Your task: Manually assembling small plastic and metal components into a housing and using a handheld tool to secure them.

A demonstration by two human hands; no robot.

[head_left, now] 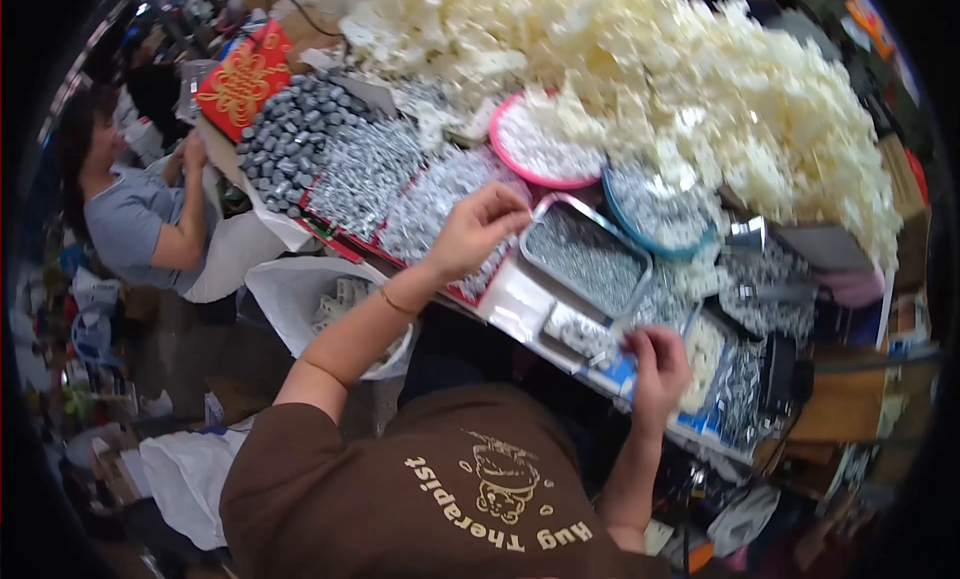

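My left hand (480, 229) is raised over the near-left rim of a metal tray (643, 279) filled with small silvery parts (585, 257). Its thumb and fingertips are pinched together; whatever they may hold is too small to make out. My right hand (657, 369) is at the table's near edge, fingers curled and tips together, beside the right end of a small white block-shaped piece (580, 334). Silvery bits show on that piece. Whether the right fingertips touch it or hold a small part is unclear.
Behind the tray stand a pink-rimmed basin (497, 139) of white parts and a blue basin (612, 201). Cream plastic pieces (640, 49) form a big heap at the back. Dark round parts (300, 129) are piled left. A white sack (285, 279) hangs below; another person (150, 209) sits far left.
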